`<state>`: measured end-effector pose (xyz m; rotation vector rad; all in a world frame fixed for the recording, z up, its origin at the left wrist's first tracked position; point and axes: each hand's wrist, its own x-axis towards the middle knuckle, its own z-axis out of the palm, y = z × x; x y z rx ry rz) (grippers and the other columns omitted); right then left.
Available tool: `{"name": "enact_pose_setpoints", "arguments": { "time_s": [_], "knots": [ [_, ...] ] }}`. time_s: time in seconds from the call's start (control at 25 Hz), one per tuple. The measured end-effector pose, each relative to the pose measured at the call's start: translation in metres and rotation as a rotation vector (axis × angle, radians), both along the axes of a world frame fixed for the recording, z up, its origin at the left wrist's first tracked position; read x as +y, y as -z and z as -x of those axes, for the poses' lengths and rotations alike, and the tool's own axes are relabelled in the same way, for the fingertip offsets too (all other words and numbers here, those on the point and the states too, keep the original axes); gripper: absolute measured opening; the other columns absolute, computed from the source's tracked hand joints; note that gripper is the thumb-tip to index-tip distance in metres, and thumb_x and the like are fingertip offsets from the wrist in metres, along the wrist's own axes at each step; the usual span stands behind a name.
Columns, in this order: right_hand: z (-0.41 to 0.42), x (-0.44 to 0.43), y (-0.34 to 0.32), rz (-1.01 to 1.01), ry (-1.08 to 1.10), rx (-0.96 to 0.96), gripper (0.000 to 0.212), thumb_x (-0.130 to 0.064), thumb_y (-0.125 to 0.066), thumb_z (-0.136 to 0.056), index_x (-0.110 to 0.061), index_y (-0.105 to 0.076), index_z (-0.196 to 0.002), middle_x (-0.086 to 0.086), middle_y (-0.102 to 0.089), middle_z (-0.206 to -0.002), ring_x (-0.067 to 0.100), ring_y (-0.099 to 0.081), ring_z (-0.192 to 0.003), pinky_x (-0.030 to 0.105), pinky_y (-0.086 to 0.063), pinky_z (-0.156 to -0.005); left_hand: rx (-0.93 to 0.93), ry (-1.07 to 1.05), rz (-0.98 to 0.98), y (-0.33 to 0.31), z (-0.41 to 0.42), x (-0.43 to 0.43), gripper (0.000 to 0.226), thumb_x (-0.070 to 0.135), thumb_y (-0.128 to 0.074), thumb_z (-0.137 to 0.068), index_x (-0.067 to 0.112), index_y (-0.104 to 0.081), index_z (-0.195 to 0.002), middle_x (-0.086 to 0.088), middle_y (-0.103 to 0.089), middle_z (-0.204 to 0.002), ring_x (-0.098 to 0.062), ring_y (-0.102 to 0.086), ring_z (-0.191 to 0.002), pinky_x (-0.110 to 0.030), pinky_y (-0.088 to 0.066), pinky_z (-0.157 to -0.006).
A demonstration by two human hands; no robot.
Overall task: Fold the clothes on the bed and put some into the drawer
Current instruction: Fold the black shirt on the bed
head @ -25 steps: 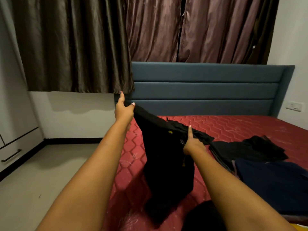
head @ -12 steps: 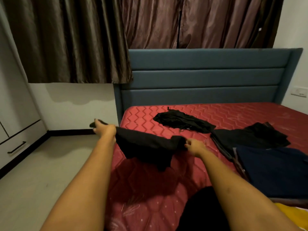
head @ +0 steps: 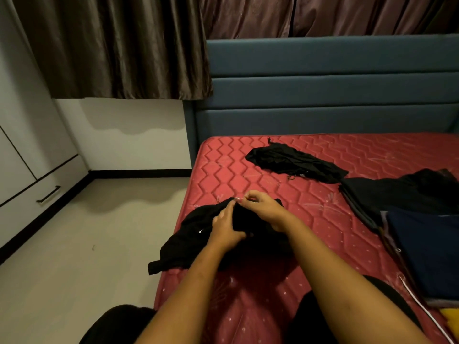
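Black garment (head: pixel 196 234) is lying crumpled on the near left part of the mattress (head: pixel 248 175), with one corner flopping over the mattress's left edge above the floor (head: pixel 87 244). Both forearms come in from the bottom and angle toward each other, so the hands end up right next to each other on the fabric. The left hand (head: pixel 224 230) is flat, palm down, fingers straight and pointing away toward the garment's far edge, just pressing on the cloth and not gripping anything. The right hand (head: pixel 264 208) is a bit farther out, wrist bent, fingers curled in, with the thumb and fingertips (head: pixel 244 197) bunched together right at that far edge. Pretty sure it's pinching the fabric there, though the dark cloth makes the exact hold hard to see. Farther up the mattress there's a second black piece (head: pixel 295 165), loose and rumpled, well apart from the hands. Off to the right is a dark pile (head: pixel 397 194), and a navy piece (head: pixel 427 249) lies just in front of it, touching it. Something yellow (head: pixel 450 319) pokes in at the bottom right corner. Blue headboard (head: pixel 323 95) sits behind it all, with brown curtains (head: pixel 111 45) above. The drawer (head: pixel 27 202) is over on the left wall, pushed in, with a dark handle.
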<state>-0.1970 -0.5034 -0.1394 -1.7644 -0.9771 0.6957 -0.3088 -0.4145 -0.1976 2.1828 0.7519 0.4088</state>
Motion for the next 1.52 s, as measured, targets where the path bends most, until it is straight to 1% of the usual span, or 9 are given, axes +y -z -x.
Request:
{"name": "enact_pose_setpoints", "arguments": {
  "time_s": [0.2,0.4,0.48,0.64,0.8,0.88,1.08,1.4,1.52],
  "knots": [
    [-0.025,-0.005,0.011,0.031,0.015,0.131,0.089,-0.019,-0.084,-0.071,-0.04,-0.031,-0.139,-0.008,-0.051,-0.123,0.015,-0.056,-0.109,0.023,-0.053,-0.071,-0.248,-0.114,0.041,-0.043,-0.031,0.016,0.048,0.008,-0.042,-0.067,0.016,-0.066,-0.108,-0.006,-0.069,-0.106,-0.025,-0.063,-0.102,-0.035,-0.05,-0.088],
    [-0.034,-0.013,0.065,0.462,-0.047,-0.044,0.018,-0.013,-0.07,-0.084,-0.021,-0.054,-0.08,-0.001,-0.054,-0.077,0.019,-0.051,-0.071,0.029,-0.038,-0.062,-0.565,0.045,0.308,-0.085,-0.033,0.021,0.032,-0.004,-0.05,-0.085,0.016,-0.062,-0.107,-0.001,-0.065,-0.097,-0.006,-0.063,-0.086,-0.021,-0.049,-0.081],
    [-0.037,-0.009,0.066,0.535,-0.054,-0.072,0.026,-0.025,-0.064,-0.089,-0.017,-0.051,-0.068,0.003,-0.051,-0.069,0.018,-0.045,-0.061,0.03,-0.034,-0.061,-0.639,-0.06,0.315,-0.102,-0.024,0.041,0.021,0.005,-0.052,-0.09,0.011,-0.062,-0.107,-0.004,-0.065,-0.09,-0.003,-0.064,-0.077,-0.021,-0.049,-0.073],
    [-0.028,-0.007,0.012,0.078,0.051,0.282,0.009,-0.018,-0.064,-0.089,-0.014,-0.07,-0.095,0.007,-0.07,-0.095,0.023,-0.065,-0.089,0.032,-0.048,-0.079,-0.417,-0.716,-0.083,-0.11,0.019,0.084,0.045,0.017,-0.055,-0.084,0.015,-0.049,-0.128,-0.011,-0.053,-0.133,-0.033,-0.048,-0.122,-0.043,-0.039,-0.099],
    [-0.002,0.008,-0.054,-0.165,-0.036,0.287,0.005,-0.01,-0.059,-0.091,-0.012,-0.062,-0.094,0.005,-0.067,-0.082,0.018,-0.064,-0.077,0.025,-0.05,-0.064,-0.154,0.116,-0.339,-0.117,0.014,0.031,0.08,0.058,-0.06,-0.065,0.041,-0.036,-0.139,0.012,-0.043,-0.143,-0.011,-0.036,-0.135,-0.046,-0.021,-0.113],
    [0.011,0.013,-0.075,-0.252,-0.036,0.346,0.015,-0.007,-0.049,-0.094,-0.015,-0.063,-0.092,0.001,-0.065,-0.078,0.012,-0.065,-0.07,0.023,-0.05,-0.055,-0.202,0.258,-0.248,-0.113,0.005,0.011,0.086,0.043,-0.079,-0.065,0.033,-0.036,-0.139,0.01,-0.051,-0.133,-0.015,-0.049,-0.126,-0.035,-0.038,-0.105],
    [0.003,-0.004,-0.063,-0.349,-0.077,0.642,0.029,-0.006,-0.037,-0.094,-0.019,-0.06,-0.105,-0.001,-0.062,-0.101,0.012,-0.057,-0.089,0.031,-0.053,-0.063,-0.185,0.12,-0.242,-0.134,0.003,0.018,0.046,0.011,-0.066,-0.085,0.019,-0.05,-0.127,-0.002,-0.06,-0.114,-0.021,-0.057,-0.107,-0.028,-0.043,-0.085],
    [-0.002,-0.006,0.007,0.146,0.085,-0.168,0.022,-0.013,-0.065,-0.086,-0.028,-0.063,-0.102,-0.008,-0.061,-0.082,0.013,-0.059,-0.076,0.027,-0.048,-0.06,-0.752,0.04,0.435,-0.2,0.023,0.005,0.021,0.0,-0.048,-0.094,0.018,-0.058,-0.087,-0.002,-0.06,-0.08,-0.012,-0.057,-0.074,-0.026,-0.046,-0.073],
    [-0.002,-0.001,0.006,-0.103,0.229,0.082,0.025,0.0,-0.048,-0.09,-0.019,-0.064,-0.094,0.0,-0.062,-0.08,0.015,-0.056,-0.072,0.025,-0.044,-0.059,-0.777,0.045,0.49,-0.222,0.042,0.012,0.015,0.026,-0.062,-0.088,0.017,-0.054,-0.079,0.003,-0.055,-0.063,-0.009,-0.054,-0.057,-0.023,-0.044,-0.06]
  ]
}}
